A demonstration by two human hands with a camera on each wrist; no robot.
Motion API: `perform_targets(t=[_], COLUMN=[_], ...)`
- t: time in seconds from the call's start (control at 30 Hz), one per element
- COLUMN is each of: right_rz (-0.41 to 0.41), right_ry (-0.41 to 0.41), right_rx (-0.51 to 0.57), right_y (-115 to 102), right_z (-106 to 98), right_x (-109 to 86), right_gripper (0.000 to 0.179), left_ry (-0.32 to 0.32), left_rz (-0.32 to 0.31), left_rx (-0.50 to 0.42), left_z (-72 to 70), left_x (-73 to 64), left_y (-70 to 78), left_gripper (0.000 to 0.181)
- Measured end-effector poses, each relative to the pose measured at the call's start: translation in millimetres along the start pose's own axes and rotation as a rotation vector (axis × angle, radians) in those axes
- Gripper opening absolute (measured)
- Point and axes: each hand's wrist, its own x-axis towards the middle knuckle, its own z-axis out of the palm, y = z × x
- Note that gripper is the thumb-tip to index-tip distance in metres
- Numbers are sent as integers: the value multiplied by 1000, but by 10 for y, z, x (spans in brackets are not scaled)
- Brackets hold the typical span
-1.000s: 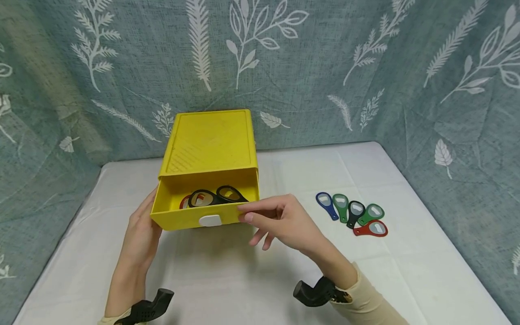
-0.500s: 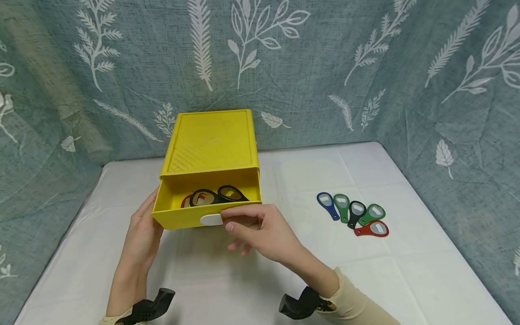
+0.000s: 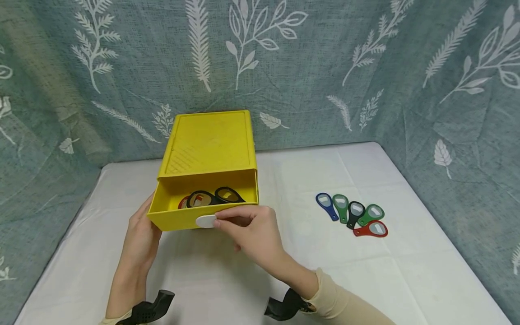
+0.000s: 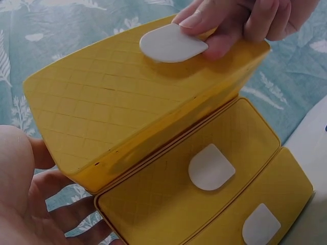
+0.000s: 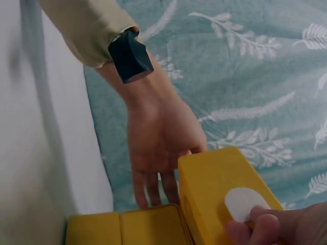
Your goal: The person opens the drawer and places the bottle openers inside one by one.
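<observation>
In the head view, a yellow drawer box (image 3: pixel 209 140) stands toward the back of the table. Its top drawer (image 3: pixel 172 220) is pulled out, with black bottle openers (image 3: pixel 228 195) and a red one (image 3: pixel 183 202) inside; the front wall partly hides them. My right hand (image 3: pixel 257 232) pinches the drawer's white knob (image 3: pixel 205 221) between thumb and index finger. My left hand (image 3: pixel 140 239) rests along the box's left side, its fingertips hidden there. In the left wrist view, the left fingers (image 4: pixel 76 214) lie extended against the side, below the open drawer.
Several bottle openers lie grouped on the white tablecloth to the right: blue (image 3: pixel 327 206), green (image 3: pixel 341 207), black (image 3: pixel 355 214) and red (image 3: pixel 371 228). Two lower drawers with white knobs (image 4: pixel 211 167) are closed. A patterned blue-green curtain (image 3: pixel 292 72) stands behind the table.
My right hand has slid left along the drawer front, from its right corner to the white knob, and now pinches it. The left hand and the loose bottle openers stay where they were.
</observation>
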Motion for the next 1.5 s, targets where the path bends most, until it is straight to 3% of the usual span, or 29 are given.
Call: perform_targets(t=[0.2, 0.63, 1.0, 1.5], right_rz=[-30, -37, -34, -10], right_ry=[15, 19, 8, 26], right_rx=[-62, -26, -25, -27], right_y=[24, 55, 113, 122], right_z=[-27, -52, -79, -64], right_x=[49, 159, 339, 379], right_gripper=[7, 8, 8, 10], left_ry=[6, 25, 5, 24], left_rz=[-15, -32, -8, 19], left_rx=[-3, -19, -31, -8], left_z=[3, 17, 7, 45], left_x=[-7, 8, 29, 35], left_y=[4, 9, 6, -44], left_gripper=[54, 56, 52, 53])
